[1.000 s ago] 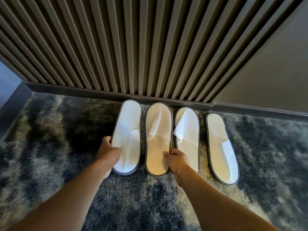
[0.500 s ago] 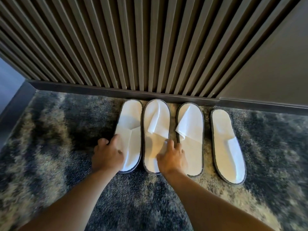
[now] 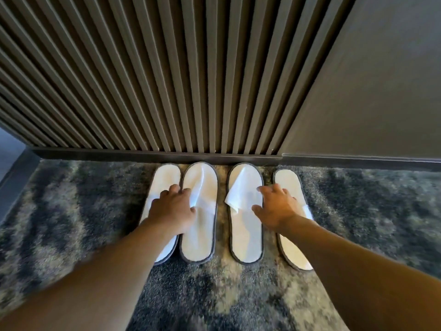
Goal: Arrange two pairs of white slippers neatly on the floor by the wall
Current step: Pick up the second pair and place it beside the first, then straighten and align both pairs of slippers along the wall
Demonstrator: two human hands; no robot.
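Observation:
Several white slippers with grey rims lie flat in a row on the carpet, toes at the skirting board. The far-left slipper (image 3: 164, 180) and second slipper (image 3: 199, 237) touch side by side. A gap separates them from the third slipper (image 3: 245, 237) and the far-right slipper (image 3: 290, 185). My left hand (image 3: 173, 210) rests palm down across the left pair, fingers spread. My right hand (image 3: 276, 207) lies palm down over the right pair, fingers apart, covering the gap between them. Neither hand grips anything.
A ribbed slatted wall (image 3: 155, 80) with a dark skirting board (image 3: 155, 155) stands directly behind the slippers. A plain grey wall panel (image 3: 381, 91) continues to the right. Mottled grey carpet (image 3: 71, 211) spreads on both sides.
My left hand slid from the far-left slipper's edge onto the left pair. My right hand moved from the second slipper to the right pair. The row now sits nearer the skirting, with a gap between pairs.

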